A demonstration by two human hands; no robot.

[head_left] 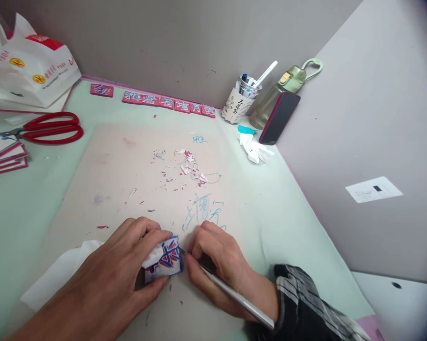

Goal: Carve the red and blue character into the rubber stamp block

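Note:
My left hand (pixel 124 270) is closed around a small carving block (pixel 168 255), its fingers at the top edge and thumb at the bottom. Blue and red character strokes cover the block's white face, and a bit of white tissue (pixel 152 258) lies between fingers and block. My right hand (pixel 220 265) grips a slim silver craft knife (pixel 238 297) like a pen. Its tip is at the block's right edge; whether it touches cannot be told. White and pink shavings (pixel 188 161) are scattered on the tan mat (pixel 103 180) beyond my hands.
Red-handled scissors (pixel 53 128) and pink-edged sheets (pixel 7 156) lie at left, below a white bag (pixel 31 66). Pink carved tiles (pixel 167 102) line the back. A pen cup (pixel 240 102), bottle (pixel 270 104), phone (pixel 280 117) and crumpled tissue (pixel 254 149) are at back right.

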